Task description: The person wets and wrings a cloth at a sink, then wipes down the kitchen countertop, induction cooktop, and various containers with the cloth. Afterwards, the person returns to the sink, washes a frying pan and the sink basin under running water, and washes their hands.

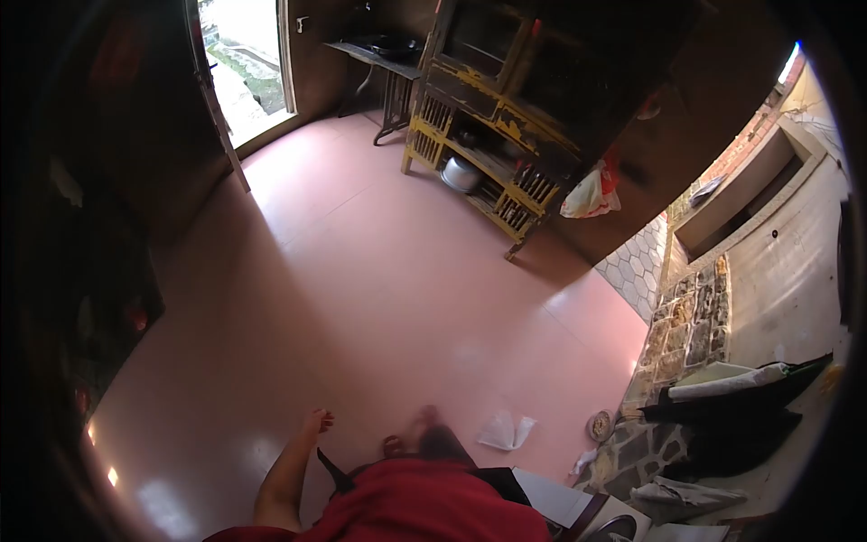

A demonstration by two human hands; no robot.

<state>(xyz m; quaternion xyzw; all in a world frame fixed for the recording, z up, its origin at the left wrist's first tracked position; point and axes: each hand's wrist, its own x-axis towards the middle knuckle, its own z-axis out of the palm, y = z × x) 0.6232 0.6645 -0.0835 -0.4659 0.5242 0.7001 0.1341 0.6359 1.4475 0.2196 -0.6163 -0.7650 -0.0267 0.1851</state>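
Note:
My left hand (318, 421) hangs in the air over the pink floor (379, 298), to the left of my red shirt (424, 501). Its fingers look loosely bent and apart, and I see nothing in them. My right hand is out of view. Below the shirt two feet show, one of them a blurred foot (429, 420). Right of the feet, a clear plastic bag (507, 431) lies on the floor. A round container (600, 425) sits further right, beside the stone-faced wall.
A worn yellow-and-dark cabinet (501, 113) holds a silver pot (461, 174) on its low shelf. Left of it stands a small table (379, 56) with a dark pan. An open doorway (246, 63) is at upper left. Cloths (731, 384) lie at right, near the stone wall (691, 316).

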